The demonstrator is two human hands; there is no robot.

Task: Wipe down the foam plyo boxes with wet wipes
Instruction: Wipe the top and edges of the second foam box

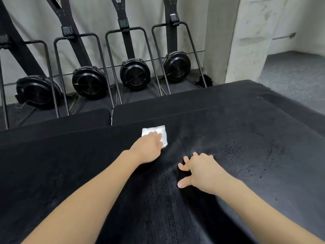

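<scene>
Now my left hand (149, 148) presses a folded white wipe (155, 133) flat on the worn black box (246, 147); right hand (200, 170) rests, fingers spread. Rowers (134, 73) line the wall.

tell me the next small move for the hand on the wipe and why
Probably slide the left hand, pressing the white wipe flat, rightward across the black box top. The wipe sits near the far edge, and the right hand only braces.

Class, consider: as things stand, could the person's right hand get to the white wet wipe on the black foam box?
Probably yes. The right hand rests on the foam box close to the wet wipe, with bare surface between. But the left hand presses on most of the wipe, leaving only its far and right edges free.
</scene>
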